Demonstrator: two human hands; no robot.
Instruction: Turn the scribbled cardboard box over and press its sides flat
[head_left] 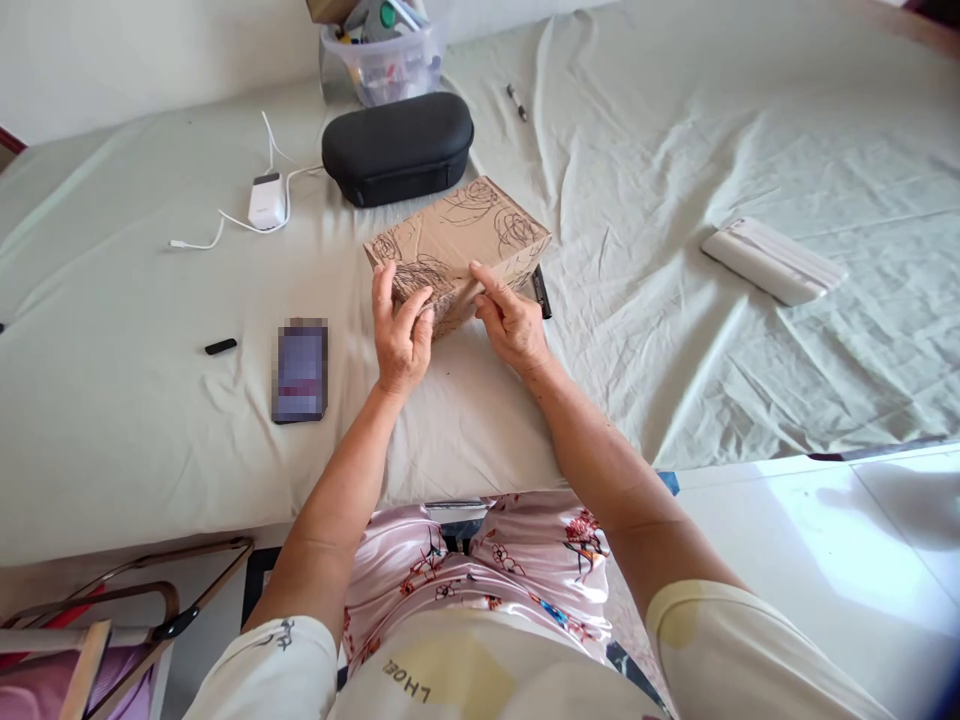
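Note:
A brown cardboard box [480, 222] with dark scribbled loops lies closed on the cloth-covered table before me. My left hand [403, 335] grips its front left corner, fingers apart along the side and top edge. At the front edge, my right hand [511, 318] presses its index finger on the rim with the thumb below and the other fingers curled. Part of the front face is hidden by my hands. A narrow black object [541, 292] shows just beyond the box's right side.
Behind the box lies a black hard case [397, 150], near a clear plastic basket [390, 65] of items. A white charger [267, 203] with cable, a phone [300, 372] and a small black piece [221, 347] are left. A pen [517, 103] and white packet [772, 260] lie right.

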